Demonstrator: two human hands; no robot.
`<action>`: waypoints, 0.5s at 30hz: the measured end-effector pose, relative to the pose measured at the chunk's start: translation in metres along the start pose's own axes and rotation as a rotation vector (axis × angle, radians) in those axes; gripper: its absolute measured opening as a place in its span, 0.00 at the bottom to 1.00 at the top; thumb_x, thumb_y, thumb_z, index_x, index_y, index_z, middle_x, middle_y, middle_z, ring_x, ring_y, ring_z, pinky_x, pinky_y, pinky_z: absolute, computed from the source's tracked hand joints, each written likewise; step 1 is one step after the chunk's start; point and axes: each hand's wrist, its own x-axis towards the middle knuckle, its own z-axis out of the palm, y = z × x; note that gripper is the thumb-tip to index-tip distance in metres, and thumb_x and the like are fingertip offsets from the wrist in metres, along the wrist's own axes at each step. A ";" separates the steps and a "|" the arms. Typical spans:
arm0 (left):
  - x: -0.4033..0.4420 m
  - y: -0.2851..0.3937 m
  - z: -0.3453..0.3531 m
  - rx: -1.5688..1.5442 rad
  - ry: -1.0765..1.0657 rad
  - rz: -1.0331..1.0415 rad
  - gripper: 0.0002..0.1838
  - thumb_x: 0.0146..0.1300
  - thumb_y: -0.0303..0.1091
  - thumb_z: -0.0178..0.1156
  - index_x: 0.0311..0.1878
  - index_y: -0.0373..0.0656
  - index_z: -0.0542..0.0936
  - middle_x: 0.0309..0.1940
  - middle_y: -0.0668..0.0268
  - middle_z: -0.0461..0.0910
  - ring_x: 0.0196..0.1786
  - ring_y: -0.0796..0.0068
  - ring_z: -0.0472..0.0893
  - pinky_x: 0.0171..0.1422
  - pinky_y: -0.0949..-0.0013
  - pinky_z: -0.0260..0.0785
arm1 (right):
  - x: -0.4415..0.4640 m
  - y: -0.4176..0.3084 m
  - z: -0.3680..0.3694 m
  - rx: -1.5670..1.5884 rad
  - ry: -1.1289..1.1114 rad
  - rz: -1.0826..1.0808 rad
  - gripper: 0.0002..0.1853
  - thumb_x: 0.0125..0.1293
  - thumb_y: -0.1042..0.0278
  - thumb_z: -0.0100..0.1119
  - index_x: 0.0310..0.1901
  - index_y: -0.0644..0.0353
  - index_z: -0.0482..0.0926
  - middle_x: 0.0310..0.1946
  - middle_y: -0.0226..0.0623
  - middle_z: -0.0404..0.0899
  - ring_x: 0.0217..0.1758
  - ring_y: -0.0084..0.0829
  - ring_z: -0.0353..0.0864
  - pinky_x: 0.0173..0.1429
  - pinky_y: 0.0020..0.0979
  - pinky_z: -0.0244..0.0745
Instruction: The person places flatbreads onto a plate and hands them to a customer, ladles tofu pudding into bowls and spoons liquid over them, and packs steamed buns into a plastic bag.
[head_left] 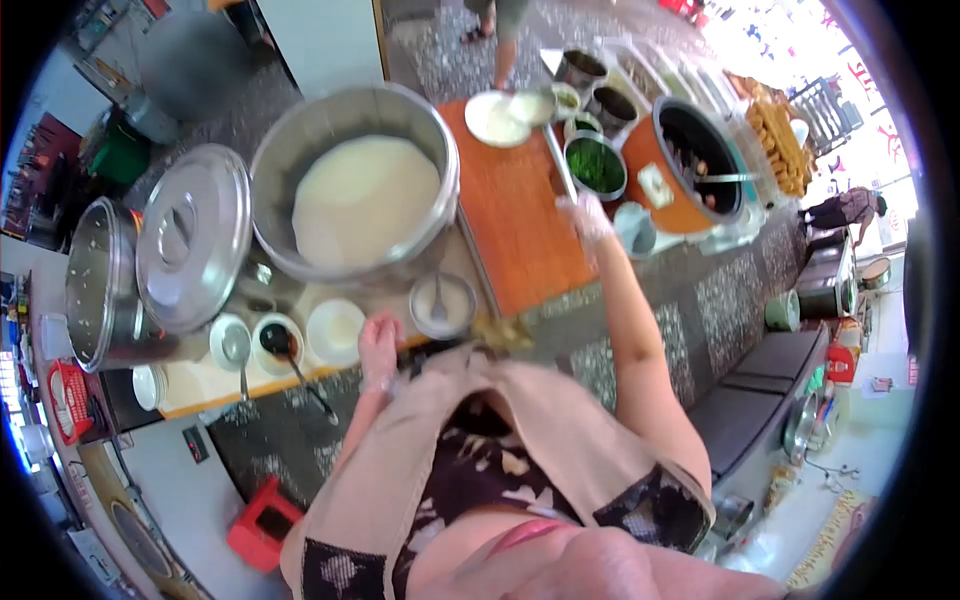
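Note:
My left hand (380, 347), in a thin clear glove, is at the right rim of a white bowl (335, 332) with pale contents, its fingers curled at the rim. Farther right, my gloved right hand (590, 217) is closed round the near end of a long, narrow, pale utensil (560, 165); blur hides its exact kind. That utensil lies along the right edge of an orange-brown board (515, 220). Just beyond my right hand stands a metal pot of chopped greens (594, 163). A metal bowl with a ladle (440, 305) is between my hands.
A large pot of whitish liquid (365, 205) stands left, beside a metal lid (192, 240). Bowls with a ladle (232, 342) and dark sauce (276, 340) line the counter edge. White plates (497, 120) top the board. An orange-sided cooker (650, 150) and fried dough sticks (780, 145) are right.

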 end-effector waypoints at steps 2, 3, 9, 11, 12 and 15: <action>0.000 0.003 0.001 0.016 0.009 -0.041 0.09 0.67 0.28 0.50 0.49 0.39 0.73 0.38 0.66 0.78 0.39 0.78 0.77 0.38 0.74 0.73 | 0.005 -0.001 0.002 0.006 0.048 -0.001 0.12 0.55 0.60 0.61 0.28 0.56 0.69 0.16 0.30 0.64 0.14 0.25 0.62 0.17 0.33 0.57; -0.003 0.007 0.002 0.013 0.015 -0.041 0.09 0.66 0.28 0.51 0.48 0.39 0.73 0.38 0.66 0.78 0.38 0.78 0.78 0.37 0.74 0.74 | 0.005 -0.002 0.000 0.021 0.018 0.013 0.13 0.55 0.59 0.61 0.28 0.56 0.68 0.15 0.30 0.63 0.14 0.26 0.61 0.18 0.32 0.57; 0.001 0.011 0.006 -0.037 0.048 0.009 0.07 0.66 0.27 0.52 0.45 0.37 0.74 0.34 0.64 0.79 0.33 0.79 0.77 0.35 0.76 0.72 | -0.018 -0.022 0.000 0.202 -0.039 0.095 0.13 0.57 0.63 0.60 0.23 0.54 0.66 0.14 0.27 0.62 0.14 0.23 0.60 0.20 0.26 0.56; 0.000 0.012 0.005 -0.030 0.054 0.013 0.08 0.66 0.27 0.52 0.46 0.37 0.74 0.34 0.64 0.79 0.33 0.78 0.77 0.35 0.76 0.72 | -0.024 -0.027 0.001 0.218 -0.050 0.123 0.13 0.57 0.63 0.60 0.23 0.54 0.66 0.14 0.27 0.63 0.14 0.22 0.60 0.20 0.26 0.55; 0.001 0.009 0.005 -0.030 0.057 0.013 0.08 0.66 0.27 0.52 0.46 0.37 0.74 0.34 0.64 0.79 0.33 0.78 0.77 0.35 0.76 0.72 | -0.026 -0.028 0.002 0.234 -0.050 0.139 0.13 0.57 0.62 0.60 0.23 0.51 0.65 0.14 0.24 0.62 0.14 0.19 0.59 0.19 0.23 0.52; 0.001 0.001 0.003 -0.052 0.051 0.009 0.08 0.66 0.27 0.52 0.46 0.37 0.74 0.35 0.64 0.78 0.34 0.78 0.77 0.34 0.76 0.72 | -0.028 -0.025 0.003 0.298 -0.073 0.153 0.14 0.56 0.60 0.60 0.22 0.48 0.64 0.14 0.20 0.62 0.14 0.16 0.58 0.18 0.20 0.48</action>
